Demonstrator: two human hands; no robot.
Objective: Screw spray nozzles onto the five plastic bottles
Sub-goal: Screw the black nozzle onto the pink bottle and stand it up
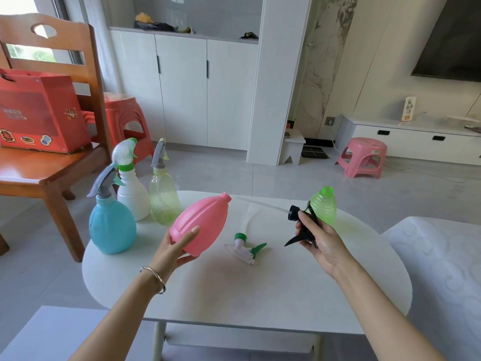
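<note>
— Above the tabletop (260,295): what is held?
— Left hand (179,246): closed around pink bottle (200,225), lifted, neck tilted up-right. Right hand (320,241): gripping black nozzle (303,225), dip tube (263,205) pointing toward the neck.
— Advice?
— Feed tube in first, seat collar squarely, then twist. Green bottle (324,207), green-white nozzle (247,247) await.
</note>
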